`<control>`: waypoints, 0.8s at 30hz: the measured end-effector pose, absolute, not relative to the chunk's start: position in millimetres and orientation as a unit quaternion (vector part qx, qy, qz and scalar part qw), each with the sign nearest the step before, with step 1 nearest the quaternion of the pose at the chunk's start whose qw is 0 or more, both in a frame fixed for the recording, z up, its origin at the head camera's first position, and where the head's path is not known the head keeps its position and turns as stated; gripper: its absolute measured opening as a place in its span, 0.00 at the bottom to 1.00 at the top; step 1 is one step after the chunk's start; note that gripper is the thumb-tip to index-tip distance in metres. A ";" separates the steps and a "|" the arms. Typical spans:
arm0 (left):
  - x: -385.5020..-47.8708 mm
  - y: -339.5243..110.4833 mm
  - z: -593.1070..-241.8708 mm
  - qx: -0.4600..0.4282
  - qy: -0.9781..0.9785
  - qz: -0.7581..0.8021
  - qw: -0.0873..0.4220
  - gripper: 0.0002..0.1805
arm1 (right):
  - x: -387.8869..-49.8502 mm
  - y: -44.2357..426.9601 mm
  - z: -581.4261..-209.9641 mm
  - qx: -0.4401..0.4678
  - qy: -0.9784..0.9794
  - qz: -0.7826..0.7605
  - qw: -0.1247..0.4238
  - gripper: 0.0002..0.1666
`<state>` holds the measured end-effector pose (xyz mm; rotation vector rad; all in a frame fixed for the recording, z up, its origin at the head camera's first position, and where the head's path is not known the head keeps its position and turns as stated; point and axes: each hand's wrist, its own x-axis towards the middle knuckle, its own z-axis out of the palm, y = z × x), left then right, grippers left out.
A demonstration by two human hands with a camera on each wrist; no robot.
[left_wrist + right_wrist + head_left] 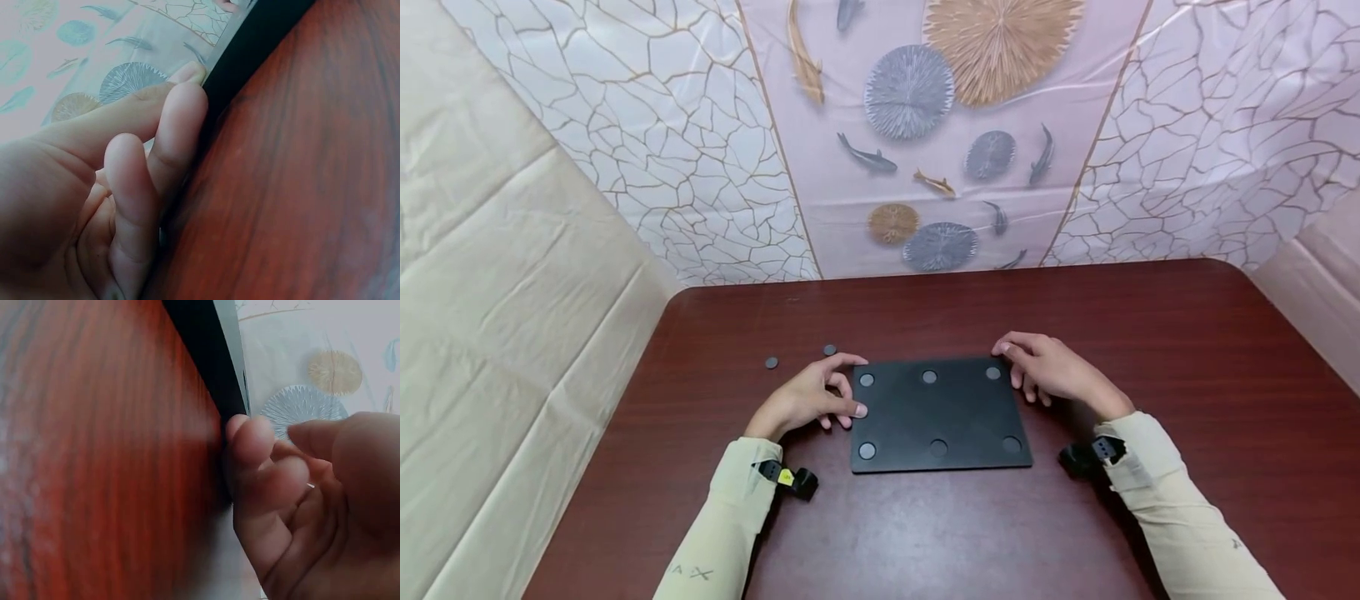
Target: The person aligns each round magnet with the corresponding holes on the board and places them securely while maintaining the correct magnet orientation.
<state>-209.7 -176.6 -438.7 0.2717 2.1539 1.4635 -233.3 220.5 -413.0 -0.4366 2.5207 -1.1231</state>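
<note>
A flat black rectangular board (936,412) lies on the table with round recesses along its far and near edges. Several recesses show light grey discs, such as the near-left disc (867,451); the near-middle recess (938,447) and near-right one look dark. My left hand (816,393) grips the board's left side, its thumb on top and other fingers against the edge. At the far right corner, my right hand (1047,365) touches the board with bent fingers (253,442); its thumb stands off the board in the right wrist view. Some fingertips are hidden.
Two small dark discs lie on the table left of the board: one disc (772,363) farther out, another disc (830,349) near the left hand. The brown wooden table (925,533) meets a patterned backdrop (917,167) behind and a cream cloth (512,292) on the left.
</note>
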 end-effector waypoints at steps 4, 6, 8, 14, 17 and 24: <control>-209.8 -177.8 -438.4 0.105 0.792 0.543 0.259 0.41 | -234.4 218.8 -415.2 -0.165 0.882 -0.404 0.178 0.13; -210.0 -177.8 -438.4 0.109 0.790 0.545 0.259 0.41 | -235.1 218.7 -416.9 -0.161 0.880 -0.409 0.179 0.12; -210.2 -178.3 -438.3 0.107 0.790 0.546 0.258 0.41 | -235.9 218.5 -419.2 -0.160 0.873 -0.422 0.183 0.11; -209.6 -178.7 -439.4 0.110 0.790 0.546 0.257 0.41 | -238.8 220.5 -426.2 -0.158 0.846 -0.467 0.202 0.12; -209.2 -179.9 -438.9 0.114 0.791 0.544 0.256 0.41 | -240.8 221.6 -429.4 -0.160 0.833 -0.487 0.209 0.13; -209.2 -178.8 -435.3 0.119 0.797 0.534 0.255 0.40 | -243.3 223.7 -435.2 -0.177 0.828 -0.494 0.198 0.11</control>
